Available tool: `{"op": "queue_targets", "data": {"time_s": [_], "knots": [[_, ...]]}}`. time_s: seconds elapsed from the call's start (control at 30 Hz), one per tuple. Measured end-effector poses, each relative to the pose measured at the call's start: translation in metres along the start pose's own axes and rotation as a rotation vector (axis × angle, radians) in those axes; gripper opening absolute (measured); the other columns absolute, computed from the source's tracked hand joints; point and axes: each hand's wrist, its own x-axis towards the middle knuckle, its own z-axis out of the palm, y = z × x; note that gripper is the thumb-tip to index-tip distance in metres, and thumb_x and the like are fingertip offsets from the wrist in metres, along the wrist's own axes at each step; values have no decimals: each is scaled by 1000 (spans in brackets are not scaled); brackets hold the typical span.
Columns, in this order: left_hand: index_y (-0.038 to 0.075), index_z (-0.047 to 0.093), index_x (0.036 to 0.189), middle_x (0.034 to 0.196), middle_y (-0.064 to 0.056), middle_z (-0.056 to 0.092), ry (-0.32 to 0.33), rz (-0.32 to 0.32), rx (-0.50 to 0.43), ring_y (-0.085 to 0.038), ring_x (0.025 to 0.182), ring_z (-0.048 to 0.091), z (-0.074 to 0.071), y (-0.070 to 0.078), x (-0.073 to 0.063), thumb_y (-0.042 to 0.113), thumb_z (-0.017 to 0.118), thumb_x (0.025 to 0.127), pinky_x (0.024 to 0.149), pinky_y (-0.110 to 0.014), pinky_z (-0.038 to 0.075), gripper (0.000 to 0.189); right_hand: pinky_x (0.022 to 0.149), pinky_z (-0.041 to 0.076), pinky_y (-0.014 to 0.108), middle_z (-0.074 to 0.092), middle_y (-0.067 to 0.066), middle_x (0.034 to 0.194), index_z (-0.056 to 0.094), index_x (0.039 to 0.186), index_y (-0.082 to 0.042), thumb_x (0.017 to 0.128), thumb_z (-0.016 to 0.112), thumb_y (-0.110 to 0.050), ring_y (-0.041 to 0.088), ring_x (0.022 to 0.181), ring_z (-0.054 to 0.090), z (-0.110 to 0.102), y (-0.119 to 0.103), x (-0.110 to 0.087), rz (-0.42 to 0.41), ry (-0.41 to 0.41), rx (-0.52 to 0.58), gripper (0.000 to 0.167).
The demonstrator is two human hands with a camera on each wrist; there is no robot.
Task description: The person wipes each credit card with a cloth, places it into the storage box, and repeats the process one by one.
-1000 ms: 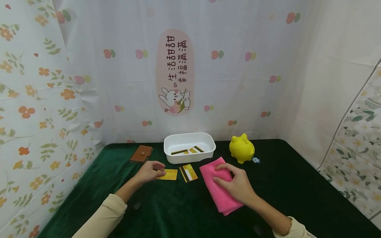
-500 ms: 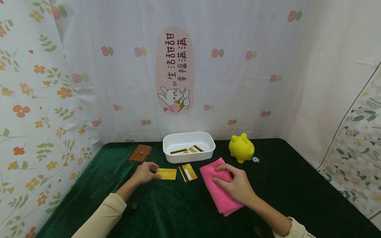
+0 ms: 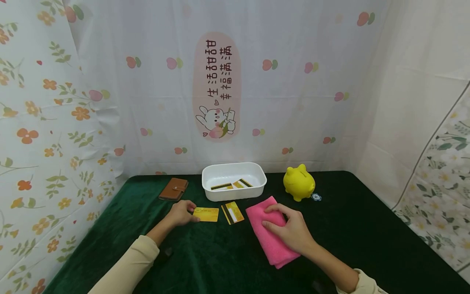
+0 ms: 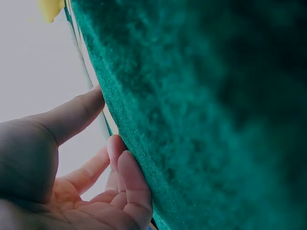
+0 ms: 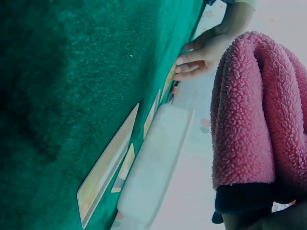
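Pinching pink cloth (image 3: 269, 247) in right hand (image 3: 296, 230), touching yellow card (image 3: 207, 214) with left hand (image 3: 180, 213).
Holding the cloth at five o'clock from white tray (image 3: 235, 196), parting left fingers at the card's nine-o'clock end, seven o'clock from tray; cannot tell whether gripping.

You are in a small curtained booth: printed fabric hangings (image 3: 158, 85) enclose your green-clothed surface (image 3: 213, 255) on three sides.

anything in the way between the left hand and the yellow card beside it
Nothing visible: in the head view, the left hand is right at the left end of the yellow card, no object between.
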Motion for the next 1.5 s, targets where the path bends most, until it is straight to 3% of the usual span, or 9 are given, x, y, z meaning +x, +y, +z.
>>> {"op": "queue_targets", "data": {"time_s": [0.43,0.7,0.83,1.07,1.23,1.5], "knots": [[-4,56,116,101,-14,58,-6,-52,-59,-26,91,55,1,4,-5,6,85,74,80,-39,49,52,60,55,31,67,4,102,67,109,-21,85,80,-17,17,71,63,-1,1,-2,-8,-4,7,28],[-2,54,113,92,-14,70,-7,-5,-160,-22,81,65,-4,4,-6,-2,80,75,68,-34,52,46,61,56,31,68,3,102,67,109,-21,85,80,-16,18,73,63,-2,0,-2,-19,-6,19,27],[0,55,114,91,-12,71,10,-13,-188,-20,78,65,-4,4,-7,-2,78,78,65,-32,52,42,61,56,31,68,4,102,67,109,-21,85,80,-16,18,73,63,-2,-1,-2,-20,-12,24,28],[1,59,114,89,-9,73,21,-31,-315,-17,70,68,-4,10,-15,-1,73,84,55,-30,49,32,61,56,31,67,5,102,66,109,-19,85,79,-17,17,72,63,-3,0,-2,-25,-22,24,27],[1,61,117,93,-9,74,-18,-19,-400,-19,73,69,-3,14,-19,1,72,86,58,-31,50,33,62,56,31,67,4,102,66,109,-21,85,79,-17,17,74,63,-2,-2,-2,-17,-18,28,28],[-3,65,115,99,-10,73,-93,25,-447,-19,80,68,0,18,-29,8,71,89,67,-36,56,28,62,55,30,67,5,102,66,109,-19,86,79,-18,16,73,62,-3,-3,-3,-18,-22,32,27]]}}
